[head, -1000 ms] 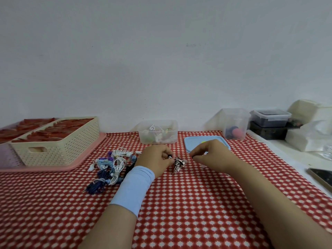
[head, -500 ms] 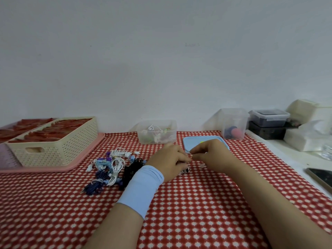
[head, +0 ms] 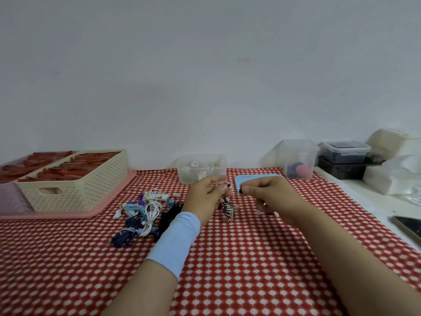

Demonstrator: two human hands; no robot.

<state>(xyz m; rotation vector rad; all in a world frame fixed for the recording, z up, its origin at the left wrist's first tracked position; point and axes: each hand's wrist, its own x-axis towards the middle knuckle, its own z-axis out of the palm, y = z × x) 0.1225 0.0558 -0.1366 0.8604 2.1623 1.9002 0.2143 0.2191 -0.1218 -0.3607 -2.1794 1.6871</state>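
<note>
A black-and-white striped earphone bundle [head: 228,208] hangs just above the red checked tablecloth at the middle of the table. My left hand [head: 206,198], with a light blue wristband on the forearm, pinches the top of that bundle. My right hand [head: 270,197] is raised beside it, thumb and forefinger pinching a small dark earbud tip [head: 240,191]. A pile of coiled earphones [head: 145,212] in white, blue, purple and black lies left of my left forearm.
A clear tub [head: 201,171] with earphones stands at the back, a blue lid [head: 257,179] to its right, then a taller clear tub [head: 299,159]. A cream basket [head: 75,185] on a pink tray sits left. Boxes, tissues and a phone [head: 410,225] lie on the right.
Both hands have lifted off the cloth. The striped bundle, half hidden under my left hand before, now hangs in plain view, and my right hand has pulled a little away to the right.
</note>
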